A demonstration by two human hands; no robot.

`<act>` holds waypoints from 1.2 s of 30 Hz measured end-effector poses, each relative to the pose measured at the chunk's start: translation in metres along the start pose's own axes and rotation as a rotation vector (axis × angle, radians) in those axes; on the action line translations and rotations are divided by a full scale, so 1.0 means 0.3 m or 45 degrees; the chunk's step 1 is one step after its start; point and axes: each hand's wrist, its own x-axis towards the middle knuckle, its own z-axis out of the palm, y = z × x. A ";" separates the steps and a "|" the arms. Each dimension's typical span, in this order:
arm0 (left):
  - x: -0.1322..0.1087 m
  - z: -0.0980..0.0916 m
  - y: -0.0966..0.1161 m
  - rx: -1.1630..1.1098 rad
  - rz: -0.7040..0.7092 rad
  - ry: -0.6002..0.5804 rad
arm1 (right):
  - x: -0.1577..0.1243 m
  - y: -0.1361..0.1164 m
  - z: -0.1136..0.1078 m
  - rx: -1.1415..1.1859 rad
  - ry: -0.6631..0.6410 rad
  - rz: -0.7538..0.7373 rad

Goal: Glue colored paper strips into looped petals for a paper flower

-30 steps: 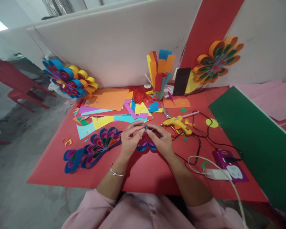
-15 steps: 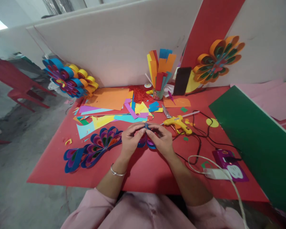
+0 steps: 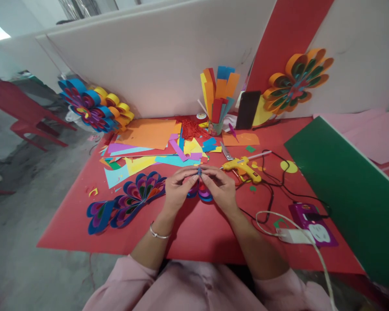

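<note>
My left hand (image 3: 180, 185) and my right hand (image 3: 219, 185) meet at the middle of the red table (image 3: 194, 233). Between their thumbs and forefingers they pinch the narrow end of a looped paper piece (image 3: 205, 194), whose blue, purple and red loops hang below the fingertips, partly hidden by the hands. Left of my left hand lies a fan of blue, purple, green and red paper loops (image 3: 142, 194), with a smaller looped piece (image 3: 100, 216) at its left end. A yellow glue gun (image 3: 242, 167) rests just beyond my right hand.
Paper sheets (image 3: 145, 133) and scraps cover the back left. A cup of paper strips (image 3: 215, 128), a black phone (image 3: 248, 110) and a cutter (image 3: 226, 151) stand or lie behind. Cables, a purple power strip (image 3: 314, 229) and a green board (image 3: 346, 190) are at right.
My right hand has shifted very slightly, and a little more red shows in the loops below the fingers. The rest looks unchanged.
</note>
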 end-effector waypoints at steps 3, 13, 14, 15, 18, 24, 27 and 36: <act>0.000 0.003 0.004 -0.015 -0.022 -0.006 | 0.003 -0.010 -0.005 -0.089 0.046 -0.046; 0.004 0.003 -0.015 -0.017 0.015 0.050 | 0.005 -0.023 -0.002 -0.131 -0.002 -0.130; 0.004 0.003 -0.017 -0.018 0.014 0.051 | 0.005 -0.021 -0.002 -0.129 0.000 -0.137; 0.004 0.003 -0.017 -0.020 0.012 0.051 | 0.005 -0.019 -0.001 -0.127 0.002 -0.145; 0.003 0.005 -0.017 -0.036 0.001 0.048 | 0.006 -0.016 0.000 -0.109 0.007 -0.167; 0.001 0.004 -0.014 -0.053 -0.019 0.047 | 0.007 -0.013 0.004 -0.062 0.029 -0.188; 0.001 0.003 -0.011 -0.045 -0.008 0.042 | 0.007 -0.014 0.005 -0.062 0.037 -0.220; 0.001 0.003 -0.020 -0.008 0.011 0.064 | 0.005 -0.021 0.007 -0.115 0.053 -0.249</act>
